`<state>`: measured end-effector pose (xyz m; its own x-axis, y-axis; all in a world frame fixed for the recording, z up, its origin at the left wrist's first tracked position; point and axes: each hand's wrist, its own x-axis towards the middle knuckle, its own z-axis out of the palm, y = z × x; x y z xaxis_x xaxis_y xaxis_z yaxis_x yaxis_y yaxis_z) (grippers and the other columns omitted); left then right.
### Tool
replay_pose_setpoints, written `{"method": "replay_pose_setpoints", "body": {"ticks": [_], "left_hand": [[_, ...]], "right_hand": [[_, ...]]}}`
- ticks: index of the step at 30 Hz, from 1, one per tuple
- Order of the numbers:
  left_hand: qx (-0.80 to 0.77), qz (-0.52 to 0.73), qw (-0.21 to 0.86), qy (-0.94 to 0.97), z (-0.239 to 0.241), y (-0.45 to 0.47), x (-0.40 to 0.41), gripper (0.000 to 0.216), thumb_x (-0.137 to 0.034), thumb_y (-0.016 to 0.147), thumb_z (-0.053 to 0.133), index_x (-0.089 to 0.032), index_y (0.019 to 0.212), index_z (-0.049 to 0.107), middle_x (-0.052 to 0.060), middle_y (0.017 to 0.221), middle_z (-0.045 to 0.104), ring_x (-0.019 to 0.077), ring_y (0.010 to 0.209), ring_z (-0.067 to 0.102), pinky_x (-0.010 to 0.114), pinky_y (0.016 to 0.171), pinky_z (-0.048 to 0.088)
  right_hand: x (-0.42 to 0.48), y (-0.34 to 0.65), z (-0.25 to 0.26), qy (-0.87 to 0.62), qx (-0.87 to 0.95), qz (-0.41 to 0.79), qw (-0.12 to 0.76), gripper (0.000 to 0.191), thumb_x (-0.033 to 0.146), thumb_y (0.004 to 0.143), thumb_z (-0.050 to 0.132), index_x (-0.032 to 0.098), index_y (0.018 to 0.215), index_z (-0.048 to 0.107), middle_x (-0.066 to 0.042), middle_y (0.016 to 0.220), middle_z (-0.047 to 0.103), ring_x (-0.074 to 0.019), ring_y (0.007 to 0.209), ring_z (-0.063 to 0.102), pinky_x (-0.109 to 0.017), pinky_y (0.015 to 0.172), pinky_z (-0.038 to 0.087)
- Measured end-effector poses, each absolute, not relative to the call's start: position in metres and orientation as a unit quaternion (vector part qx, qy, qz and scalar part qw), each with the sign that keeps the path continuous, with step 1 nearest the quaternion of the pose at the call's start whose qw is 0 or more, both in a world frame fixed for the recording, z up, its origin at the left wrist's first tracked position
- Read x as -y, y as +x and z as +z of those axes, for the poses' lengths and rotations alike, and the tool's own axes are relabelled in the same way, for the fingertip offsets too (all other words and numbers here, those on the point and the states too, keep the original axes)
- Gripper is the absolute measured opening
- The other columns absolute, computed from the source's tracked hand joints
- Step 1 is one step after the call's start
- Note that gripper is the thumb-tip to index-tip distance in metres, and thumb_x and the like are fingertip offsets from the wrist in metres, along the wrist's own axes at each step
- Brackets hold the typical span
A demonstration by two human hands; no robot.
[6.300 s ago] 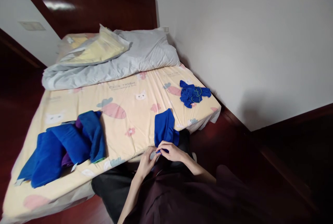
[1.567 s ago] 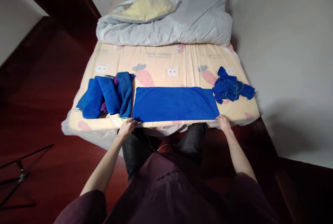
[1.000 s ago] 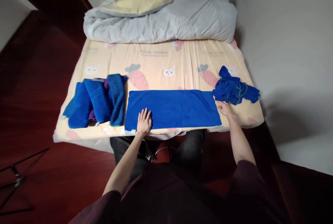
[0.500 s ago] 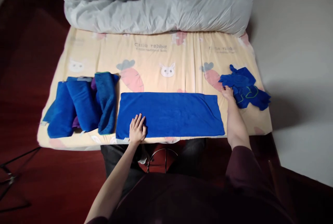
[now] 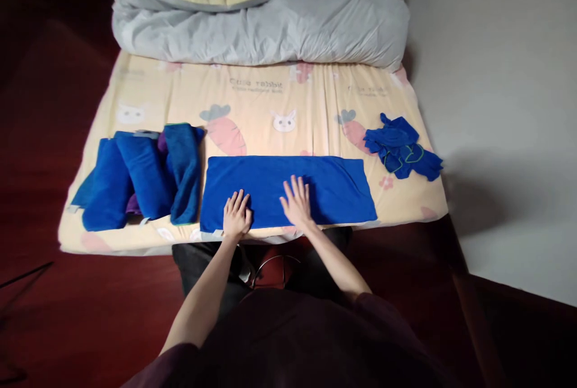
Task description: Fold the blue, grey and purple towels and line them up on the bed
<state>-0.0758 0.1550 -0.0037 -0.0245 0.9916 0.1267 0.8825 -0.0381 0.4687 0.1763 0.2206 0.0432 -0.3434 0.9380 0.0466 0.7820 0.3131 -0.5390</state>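
Note:
A long blue towel (image 5: pixel 333 186) lies flat along the near edge of the bed (image 5: pixel 252 111). My left hand (image 5: pixel 237 216) rests flat on its left part with fingers spread. My right hand (image 5: pixel 297 201) presses flat on the towel's middle, fingers apart. Neither hand holds anything. A pile of folded blue towels (image 5: pixel 139 174) sits just left of the flat towel. A crumpled blue cloth (image 5: pixel 401 147) lies near the bed's right edge.
A grey and yellow duvet (image 5: pixel 256 15) is bunched at the head of the bed. The sheet is cream with carrot and rabbit prints. A white wall (image 5: pixel 500 75) runs along the right. Dark red wooden floor (image 5: pixel 67 310) surrounds the bed.
My right hand has left the crumpled cloth at the right and come down flat on the middle of the towel. The left hand has stayed on the towel.

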Motion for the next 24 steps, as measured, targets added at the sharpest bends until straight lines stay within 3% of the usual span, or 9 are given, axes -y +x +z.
{"method": "replay_pose_setpoints", "body": {"ticks": [4, 8, 15, 24], "left_hand": [[-0.678, 0.219, 0.121, 0.692, -0.003, -0.076, -0.155, 0.063, -0.026, 0.096, 0.043, -0.021, 0.159, 0.047, 0.011, 0.170, 0.036, 0.0302, 0.162, 0.025, 0.060, 0.131, 0.020], [-0.676, 0.231, 0.114, 0.690, -0.006, -0.076, -0.154, 0.063, -0.026, 0.096, 0.043, -0.021, 0.159, 0.047, 0.012, 0.171, 0.036, 0.0306, 0.162, 0.025, 0.061, 0.131, 0.019], [-0.676, 0.242, 0.155, 0.678, -0.005, -0.075, -0.153, 0.065, -0.027, 0.095, 0.044, -0.019, 0.160, 0.045, 0.012, 0.173, 0.031, 0.0338, 0.163, 0.019, 0.064, 0.131, 0.013], [-0.678, 0.236, 0.152, 0.679, -0.005, -0.075, -0.153, 0.066, -0.029, 0.096, 0.045, -0.021, 0.161, 0.043, 0.012, 0.173, 0.032, 0.0347, 0.163, 0.021, 0.064, 0.131, 0.014]], "right_hand": [[-0.194, 0.128, 0.042, -0.488, 0.830, 0.250, 0.101, 0.068, 0.041, 0.108, 0.041, 0.030, 0.172, 0.019, 0.002, 0.176, 0.019, -0.0262, 0.166, 0.004, -0.055, 0.135, 0.006], [-0.194, 0.141, 0.032, -0.486, 0.839, 0.227, 0.096, 0.065, 0.046, 0.109, 0.043, 0.026, 0.169, 0.029, 0.000, 0.177, 0.016, -0.0223, 0.165, 0.012, -0.048, 0.135, 0.010], [-0.214, 0.230, 0.021, -0.551, 0.802, 0.196, 0.123, 0.066, 0.047, 0.109, 0.042, 0.020, 0.167, 0.033, -0.006, 0.177, 0.017, -0.0237, 0.165, 0.015, -0.047, 0.135, 0.008], [-0.230, 0.379, 0.021, -0.664, 0.726, 0.150, 0.101, 0.069, 0.047, 0.109, 0.035, 0.013, 0.168, 0.028, -0.011, 0.176, 0.020, -0.0242, 0.165, 0.014, -0.048, 0.134, 0.008]]}}
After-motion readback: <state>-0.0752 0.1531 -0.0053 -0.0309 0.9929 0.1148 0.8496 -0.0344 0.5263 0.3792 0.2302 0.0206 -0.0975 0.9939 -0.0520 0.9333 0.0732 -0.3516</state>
